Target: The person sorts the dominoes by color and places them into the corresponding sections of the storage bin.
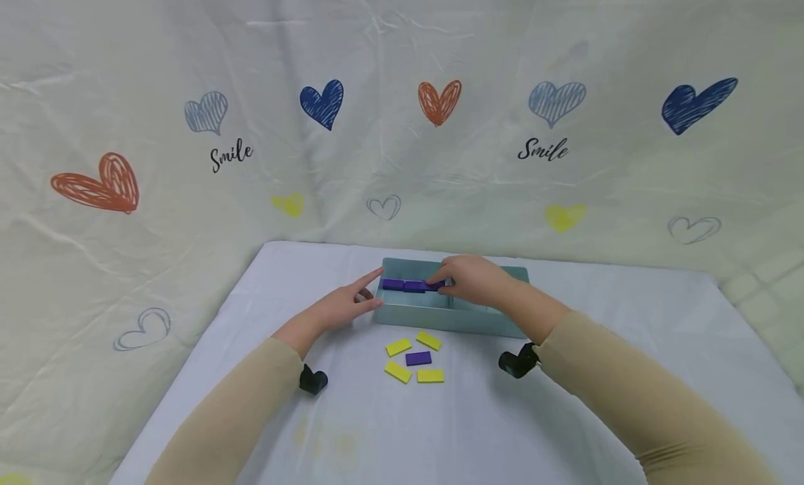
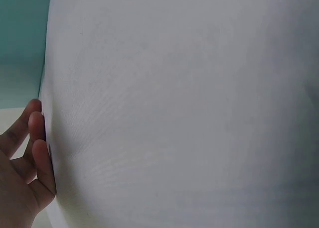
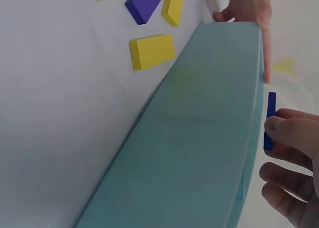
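Note:
A pale teal box with a divider stands near the table's far edge. In its left compartment, two purple blocks lie end to end. Between thumb and fingers, my right hand pinches another purple block at the right end of that row; in the right wrist view it appears upright and thin. At the box's left end, my left hand touches the rim, index finger stretched and thumb apart, other fingers loosely bent. A loose purple block lies on the table in front of the box.
Around the loose purple block are several yellow blocks on the white-covered table. A pale curtain with printed hearts hangs behind the table. Each wrist carries a black camera mount.

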`<action>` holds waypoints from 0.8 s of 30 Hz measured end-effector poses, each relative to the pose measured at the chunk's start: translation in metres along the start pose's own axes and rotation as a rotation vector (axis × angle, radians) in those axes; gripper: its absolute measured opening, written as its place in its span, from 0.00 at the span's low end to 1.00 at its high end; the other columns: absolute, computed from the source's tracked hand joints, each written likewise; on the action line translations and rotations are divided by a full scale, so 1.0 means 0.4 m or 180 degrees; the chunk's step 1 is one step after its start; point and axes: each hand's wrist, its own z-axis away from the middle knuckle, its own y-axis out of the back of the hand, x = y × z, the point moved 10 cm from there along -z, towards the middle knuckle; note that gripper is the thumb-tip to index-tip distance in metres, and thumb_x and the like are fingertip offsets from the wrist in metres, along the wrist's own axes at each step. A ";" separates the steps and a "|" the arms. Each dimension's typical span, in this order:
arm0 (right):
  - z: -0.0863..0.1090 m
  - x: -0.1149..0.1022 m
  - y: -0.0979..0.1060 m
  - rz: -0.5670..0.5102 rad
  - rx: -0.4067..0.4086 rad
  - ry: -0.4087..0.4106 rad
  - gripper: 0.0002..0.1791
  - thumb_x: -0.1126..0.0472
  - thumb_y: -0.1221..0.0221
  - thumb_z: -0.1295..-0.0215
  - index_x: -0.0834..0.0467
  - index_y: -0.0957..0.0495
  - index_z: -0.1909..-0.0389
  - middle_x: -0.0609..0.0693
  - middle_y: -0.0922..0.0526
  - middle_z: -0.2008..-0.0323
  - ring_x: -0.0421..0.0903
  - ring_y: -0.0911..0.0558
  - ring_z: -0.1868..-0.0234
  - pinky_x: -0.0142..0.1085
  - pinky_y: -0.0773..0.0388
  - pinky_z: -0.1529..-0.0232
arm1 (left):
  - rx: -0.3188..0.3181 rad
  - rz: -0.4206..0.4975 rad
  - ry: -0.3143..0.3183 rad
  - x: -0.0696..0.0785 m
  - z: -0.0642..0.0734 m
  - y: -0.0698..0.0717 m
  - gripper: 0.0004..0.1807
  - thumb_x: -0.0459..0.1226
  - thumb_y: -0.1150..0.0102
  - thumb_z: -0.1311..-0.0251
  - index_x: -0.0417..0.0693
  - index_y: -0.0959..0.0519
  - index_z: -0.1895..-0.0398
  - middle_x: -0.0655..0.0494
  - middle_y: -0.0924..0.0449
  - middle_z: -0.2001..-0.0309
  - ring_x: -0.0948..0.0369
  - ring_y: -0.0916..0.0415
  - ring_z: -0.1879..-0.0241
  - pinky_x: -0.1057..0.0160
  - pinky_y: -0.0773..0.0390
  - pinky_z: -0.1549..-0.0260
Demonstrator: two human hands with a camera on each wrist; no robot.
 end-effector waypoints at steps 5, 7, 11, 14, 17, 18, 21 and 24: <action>-0.059 -0.010 -0.025 0.0067 -0.0072 0.0000 0.16 0.58 0.34 0.34 0.49 0.15 0.46 0.46 0.16 0.55 0.44 0.19 0.55 0.39 0.21 0.51 | -0.0001 -0.0002 -0.0029 -0.001 -0.001 0.000 0.40 0.63 0.48 0.35 0.90 0.57 0.25 0.55 0.25 0.42 0.56 0.25 0.50 0.50 0.24 0.51; -0.080 -0.011 -0.034 0.0048 -0.0092 -0.0047 0.16 0.58 0.35 0.34 0.49 0.15 0.46 0.47 0.16 0.53 0.45 0.19 0.52 0.40 0.22 0.48 | -0.0007 0.0005 -0.0060 0.001 0.000 0.001 0.40 0.63 0.49 0.34 0.89 0.57 0.25 0.55 0.25 0.42 0.56 0.25 0.50 0.50 0.24 0.51; -0.117 -0.004 -0.054 0.0048 -0.0116 -0.0135 0.16 0.57 0.36 0.33 0.48 0.16 0.45 0.46 0.16 0.51 0.44 0.19 0.50 0.41 0.24 0.45 | -0.0029 0.0029 -0.0107 0.002 -0.002 0.000 0.40 0.65 0.49 0.35 0.90 0.57 0.25 0.56 0.25 0.43 0.57 0.24 0.51 0.51 0.24 0.52; -0.143 -0.003 -0.067 0.0051 -0.0115 -0.0144 0.16 0.57 0.37 0.32 0.48 0.16 0.45 0.46 0.16 0.50 0.45 0.20 0.48 0.41 0.24 0.44 | -0.0036 0.0038 -0.0099 0.001 -0.001 0.001 0.40 0.66 0.50 0.36 0.90 0.57 0.25 0.56 0.25 0.43 0.57 0.25 0.50 0.52 0.24 0.52; -0.164 -0.007 -0.076 0.0077 -0.0087 -0.0115 0.16 0.57 0.37 0.32 0.49 0.16 0.45 0.47 0.16 0.49 0.46 0.19 0.47 0.42 0.25 0.42 | -0.0027 0.0057 -0.0063 0.002 0.004 0.005 0.40 0.65 0.49 0.36 0.89 0.56 0.25 0.55 0.25 0.43 0.56 0.25 0.50 0.51 0.24 0.51; -0.171 -0.009 -0.079 0.0093 -0.0073 -0.0103 0.16 0.57 0.37 0.32 0.50 0.16 0.45 0.47 0.16 0.48 0.46 0.19 0.46 0.42 0.25 0.42 | -0.0022 0.0065 -0.0056 0.001 0.005 0.007 0.40 0.65 0.49 0.36 0.89 0.56 0.25 0.55 0.25 0.43 0.56 0.25 0.50 0.51 0.24 0.51; -0.185 -0.015 -0.089 0.0169 -0.0056 -0.0085 0.16 0.56 0.37 0.31 0.50 0.16 0.44 0.48 0.16 0.48 0.46 0.19 0.45 0.42 0.26 0.41 | -0.0016 0.0074 -0.0052 0.000 0.005 0.007 0.39 0.64 0.48 0.35 0.90 0.56 0.25 0.56 0.25 0.43 0.57 0.25 0.51 0.52 0.24 0.52; -0.194 -0.020 -0.098 0.0197 -0.0066 -0.0102 0.16 0.56 0.37 0.31 0.51 0.17 0.44 0.48 0.16 0.48 0.47 0.19 0.45 0.42 0.26 0.41 | -0.0024 0.0055 -0.0079 -0.002 -0.001 0.004 0.39 0.65 0.49 0.35 0.90 0.56 0.26 0.57 0.24 0.43 0.58 0.25 0.51 0.53 0.24 0.52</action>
